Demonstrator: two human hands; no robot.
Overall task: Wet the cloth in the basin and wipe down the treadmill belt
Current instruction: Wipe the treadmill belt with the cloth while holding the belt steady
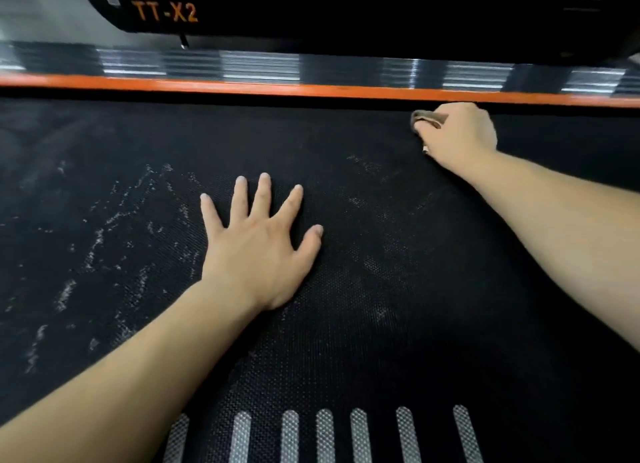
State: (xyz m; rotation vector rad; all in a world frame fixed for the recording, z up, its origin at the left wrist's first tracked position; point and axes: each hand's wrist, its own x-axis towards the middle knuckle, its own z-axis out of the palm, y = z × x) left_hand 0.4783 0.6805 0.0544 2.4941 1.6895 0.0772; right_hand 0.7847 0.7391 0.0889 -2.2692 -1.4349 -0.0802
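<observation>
The black textured treadmill belt [363, 324] fills most of the view, with pale dusty smears on its left half. My left hand [258, 248] lies flat on the belt's middle, fingers spread, holding nothing. My right hand [457, 135] presses down at the far right of the belt, close to the orange side strip. It is closed around a small brownish cloth [427, 118], of which only a bunched corner shows past the fingers. No basin is in view.
An orange strip [242, 85] and a ribbed silver side rail [259, 66] run along the belt's far edge. Beyond them sits a black housing marked TT-X2 [166, 12]. Several pale stripes [325, 435] are printed on the belt's near edge.
</observation>
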